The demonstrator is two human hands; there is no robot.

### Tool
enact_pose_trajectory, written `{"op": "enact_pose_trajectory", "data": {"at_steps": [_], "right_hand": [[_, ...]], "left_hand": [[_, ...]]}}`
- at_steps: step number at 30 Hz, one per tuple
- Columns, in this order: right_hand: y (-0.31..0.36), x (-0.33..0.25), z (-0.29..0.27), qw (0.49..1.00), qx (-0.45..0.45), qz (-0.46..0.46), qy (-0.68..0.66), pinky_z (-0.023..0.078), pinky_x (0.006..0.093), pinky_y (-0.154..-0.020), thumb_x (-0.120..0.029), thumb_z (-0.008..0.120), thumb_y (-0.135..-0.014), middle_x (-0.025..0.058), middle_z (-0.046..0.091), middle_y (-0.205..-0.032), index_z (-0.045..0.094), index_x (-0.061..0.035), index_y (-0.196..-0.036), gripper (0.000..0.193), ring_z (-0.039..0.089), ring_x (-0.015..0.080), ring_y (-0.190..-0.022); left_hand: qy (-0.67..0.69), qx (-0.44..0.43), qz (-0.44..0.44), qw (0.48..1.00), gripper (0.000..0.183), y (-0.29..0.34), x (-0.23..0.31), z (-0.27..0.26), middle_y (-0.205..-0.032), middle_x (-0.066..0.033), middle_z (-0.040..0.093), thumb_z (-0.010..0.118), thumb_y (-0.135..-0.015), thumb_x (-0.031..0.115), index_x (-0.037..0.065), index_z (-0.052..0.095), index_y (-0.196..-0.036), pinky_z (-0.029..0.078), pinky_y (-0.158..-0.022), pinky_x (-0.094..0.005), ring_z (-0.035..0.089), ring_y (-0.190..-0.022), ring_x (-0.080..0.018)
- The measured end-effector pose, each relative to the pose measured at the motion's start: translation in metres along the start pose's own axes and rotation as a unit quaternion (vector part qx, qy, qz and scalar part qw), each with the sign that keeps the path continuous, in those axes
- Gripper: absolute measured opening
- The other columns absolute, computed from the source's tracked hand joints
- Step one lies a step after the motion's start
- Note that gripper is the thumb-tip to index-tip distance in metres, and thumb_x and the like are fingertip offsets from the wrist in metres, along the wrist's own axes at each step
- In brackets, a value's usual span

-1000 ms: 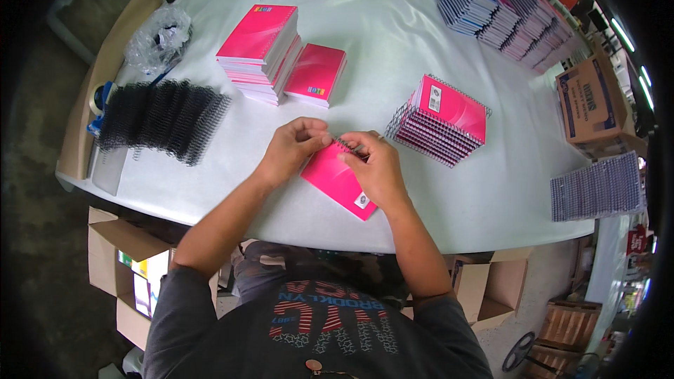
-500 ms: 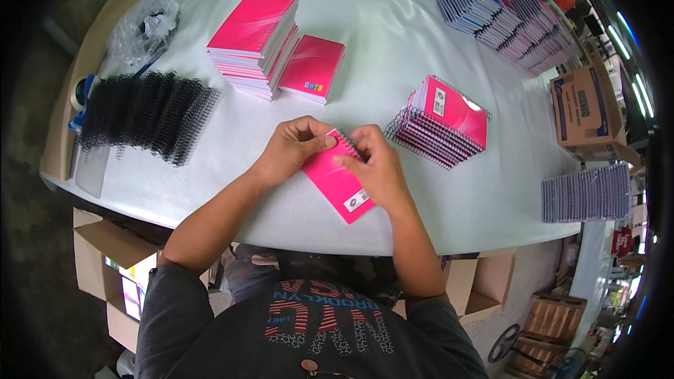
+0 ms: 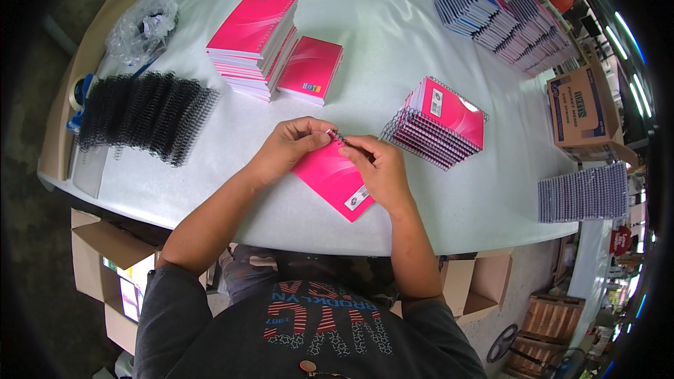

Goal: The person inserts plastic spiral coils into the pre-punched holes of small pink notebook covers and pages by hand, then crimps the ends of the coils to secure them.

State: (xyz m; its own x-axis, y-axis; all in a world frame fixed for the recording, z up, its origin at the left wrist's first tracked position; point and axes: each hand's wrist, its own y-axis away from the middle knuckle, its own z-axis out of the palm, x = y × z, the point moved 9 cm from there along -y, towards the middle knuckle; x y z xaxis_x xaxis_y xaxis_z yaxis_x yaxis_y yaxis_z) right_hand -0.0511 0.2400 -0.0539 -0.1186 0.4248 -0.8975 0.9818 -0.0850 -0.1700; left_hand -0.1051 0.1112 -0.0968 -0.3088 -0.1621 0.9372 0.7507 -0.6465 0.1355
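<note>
A pink notebook (image 3: 328, 177) with a white label at its near corner is held tilted just above the front of the table. My left hand (image 3: 296, 146) pinches its top corner between thumb and fingers. Along its upper right edge runs a black spiral coil (image 3: 339, 138), partly covered by my fingers. My right hand (image 3: 379, 167) is closed on that coil, thumb and forefinger pressed together at the edge. To the right stands a stack of pink spiral-bound notebooks (image 3: 455, 116). Farther off are a tall stack of pink notebooks without coils (image 3: 253, 24) and a lower pile (image 3: 309, 63) beside it.
Several black spiral coils (image 3: 147, 116) lie at the left, near a clear plastic bag (image 3: 144, 28) and a tape dispenser (image 3: 79, 98). Bound notebook stacks (image 3: 491, 17), a carton (image 3: 583, 109) and a wrapped notebook stack (image 3: 584, 193) line the right side. Open boxes (image 3: 105, 253) sit below the table edge.
My right hand has shifted slightly along the coil, its fingers now nearer my left hand. The notebook has turned a little and more of its pink cover shows at the left.
</note>
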Motion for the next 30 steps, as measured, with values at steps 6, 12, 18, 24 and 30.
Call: {"op": "enact_pose_trajectory", "data": {"at_steps": [6, 12, 18, 24, 30], "right_hand": [[0.002, -0.001, -0.002, 1.0, 0.003, 0.013, -0.024, 0.042, 0.0262, -0.054, -0.012, 0.075, -0.073, 0.0068, 0.064, -0.074, 0.066, -0.0018, -0.089, 0.021, 0.054, 0.0113, -0.057], [0.005, -0.011, 0.006, 0.999, -0.033, -0.016, -0.015, 0.039, 0.0233, -0.054, -0.002, 0.074, -0.071, 0.0031, 0.058, -0.07, 0.066, 0.0008, -0.087, 0.018, 0.048, 0.0079, -0.059], [0.005, -0.016, 0.009, 0.997, -0.055, -0.025, 0.039, 0.044, 0.0309, -0.058, -0.015, 0.074, -0.072, 0.0073, 0.061, -0.076, 0.065, -0.0039, -0.086, 0.02, 0.055, 0.0202, -0.06], [0.004, -0.007, -0.011, 0.999, -0.039, 0.005, -0.016, 0.045, 0.0281, -0.061, -0.012, 0.07, -0.077, 0.0081, 0.064, -0.077, 0.066, -0.0022, -0.093, 0.02, 0.057, 0.0151, -0.064], [0.025, -0.032, -0.086, 0.992, 0.086, -0.036, -0.089, 0.045, 0.0239, -0.063, -0.01, 0.07, -0.079, 0.0064, 0.064, -0.076, 0.066, 0.0024, -0.093, 0.019, 0.056, 0.01, -0.067]], "left_hand": [[0.015, -0.057, -0.001, 0.998, 0.012, 0.002, 0.006, 0.006, -0.089, -0.001, 0.062, 0.058, -0.085, 0.006, 0.003, 0.06, -0.096, 0.046, -0.075, -0.0225, 0.056, -0.081, -0.0069], [-0.002, -0.063, 0.038, 0.997, 0.012, 0.004, 0.004, 0.002, -0.079, 0.0019, 0.055, 0.059, -0.077, -0.004, 0.006, 0.055, -0.081, 0.044, -0.07, -0.0218, 0.052, -0.075, -0.0057], [-0.024, -0.065, 0.064, 0.996, 0.015, 0.005, 0.001, -0.004, -0.078, 0.0015, 0.053, 0.06, -0.074, -0.006, 0.007, 0.053, -0.079, 0.043, -0.069, -0.0221, 0.051, -0.074, -0.0055], [-0.064, -0.033, 0.035, 0.997, 0.016, 0.011, 0.026, 0.018, -0.087, -0.0019, 0.06, 0.062, -0.079, 0.0, 0.003, 0.058, -0.094, 0.045, -0.071, -0.0236, 0.055, -0.082, -0.008], [-0.219, -0.105, 0.078, 0.967, 0.024, 0.013, 0.05, 0.074, -0.087, -0.0029, 0.063, 0.063, -0.086, 0.011, 0.0, 0.058, -0.107, 0.045, -0.069, -0.0236, 0.057, -0.077, -0.0084]]}}
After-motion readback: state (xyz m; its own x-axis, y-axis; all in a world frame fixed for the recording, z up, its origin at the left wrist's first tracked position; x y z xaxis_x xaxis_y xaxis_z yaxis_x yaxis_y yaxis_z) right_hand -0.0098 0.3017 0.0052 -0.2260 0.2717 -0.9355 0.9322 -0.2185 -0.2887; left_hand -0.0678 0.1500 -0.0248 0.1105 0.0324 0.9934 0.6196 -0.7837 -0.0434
